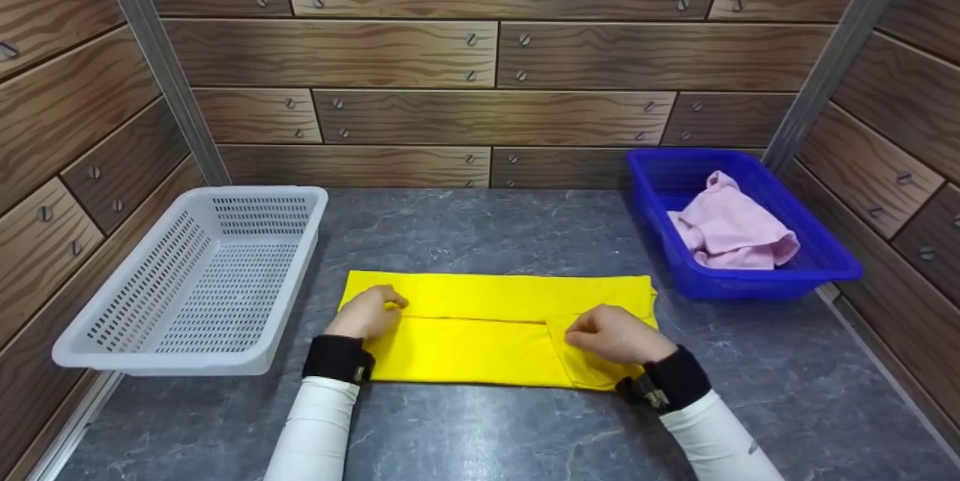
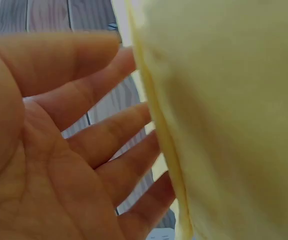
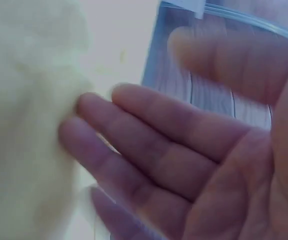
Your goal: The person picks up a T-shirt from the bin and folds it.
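A yellow cloth (image 1: 465, 350), folded into a long flat strip, lies on the grey table. A fold line runs along its length, and a separate flap shows at its right end. Over the left end is my left hand (image 1: 369, 314); its fingers (image 2: 119, 135) are spread, with the tips at the cloth's edge in the left wrist view. My right hand (image 1: 619, 335) is over the right flap. In the right wrist view its fingers (image 3: 149, 145) extend against or close by the blurred cloth, thumb apart. Neither hand pinches the fabric. Whether the cloth is a garment, I cannot tell.
To the left stands a white perforated plastic basket (image 1: 296, 301) with nothing in it. A blue plastic basket (image 1: 757, 282) at the right back holds a crumpled pink cloth (image 1: 739, 222). Wood-patterned walls (image 1: 405, 117) enclose the table (image 1: 480, 229) at the back and sides.
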The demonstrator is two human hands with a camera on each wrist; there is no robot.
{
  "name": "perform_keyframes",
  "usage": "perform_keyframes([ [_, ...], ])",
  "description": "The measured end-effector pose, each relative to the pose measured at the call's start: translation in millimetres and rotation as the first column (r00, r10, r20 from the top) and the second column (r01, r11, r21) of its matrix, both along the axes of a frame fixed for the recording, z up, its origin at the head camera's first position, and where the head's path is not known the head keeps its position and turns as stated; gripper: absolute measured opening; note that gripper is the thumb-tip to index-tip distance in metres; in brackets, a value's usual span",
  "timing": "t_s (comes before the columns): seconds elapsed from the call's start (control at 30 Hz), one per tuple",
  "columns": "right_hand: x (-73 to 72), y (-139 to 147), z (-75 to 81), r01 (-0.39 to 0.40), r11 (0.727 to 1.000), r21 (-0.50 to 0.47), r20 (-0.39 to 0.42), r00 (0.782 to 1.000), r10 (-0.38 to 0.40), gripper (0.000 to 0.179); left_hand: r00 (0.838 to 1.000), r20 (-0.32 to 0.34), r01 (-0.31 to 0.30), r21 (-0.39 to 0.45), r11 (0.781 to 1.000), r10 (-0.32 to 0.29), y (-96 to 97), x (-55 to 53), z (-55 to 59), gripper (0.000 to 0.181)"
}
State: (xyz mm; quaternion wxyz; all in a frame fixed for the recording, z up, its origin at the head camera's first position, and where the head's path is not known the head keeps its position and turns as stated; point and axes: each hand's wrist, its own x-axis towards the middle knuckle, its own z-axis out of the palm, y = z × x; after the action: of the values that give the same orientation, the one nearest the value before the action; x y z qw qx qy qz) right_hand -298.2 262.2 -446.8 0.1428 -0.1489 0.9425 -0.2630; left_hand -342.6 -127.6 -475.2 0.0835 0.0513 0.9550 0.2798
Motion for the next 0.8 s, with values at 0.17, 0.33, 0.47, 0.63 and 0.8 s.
perform_keyframes([
  [0.17,6.4,-10.1,-0.1,0.060,0.996,0.059,-0.022,0.998,-0.059,0.020,1.000,0.002,0.000,-0.004,1.000,0.000,0.1,2.2,-0.4,0.027],
  [0.33,-3.2,-15.3,-4.9,0.080,0.986,0.144,-0.141,0.988,-0.059,0.020,0.999,-0.015,-0.031,-0.053,0.998,0.031,6.9,5.6,1.2,0.027],
  [0.47,-32.1,-17.4,-10.6,0.105,0.973,0.206,-0.210,0.976,-0.061,0.022,0.998,-0.021,-0.067,-0.145,0.987,0.064,19.1,8.8,3.8,0.027],
  [0.63,-72.9,-22.4,-14.9,0.138,0.955,0.263,-0.193,0.977,-0.088,0.032,0.999,-0.044,-0.034,-0.273,0.961,0.023,39.0,16.6,8.0,0.028],
  [0.8,-102.4,-33.0,-13.3,0.145,0.940,0.307,-0.155,0.983,-0.101,0.031,0.996,-0.044,0.057,-0.363,0.930,-0.079,57.7,29.0,17.6,0.023],
])
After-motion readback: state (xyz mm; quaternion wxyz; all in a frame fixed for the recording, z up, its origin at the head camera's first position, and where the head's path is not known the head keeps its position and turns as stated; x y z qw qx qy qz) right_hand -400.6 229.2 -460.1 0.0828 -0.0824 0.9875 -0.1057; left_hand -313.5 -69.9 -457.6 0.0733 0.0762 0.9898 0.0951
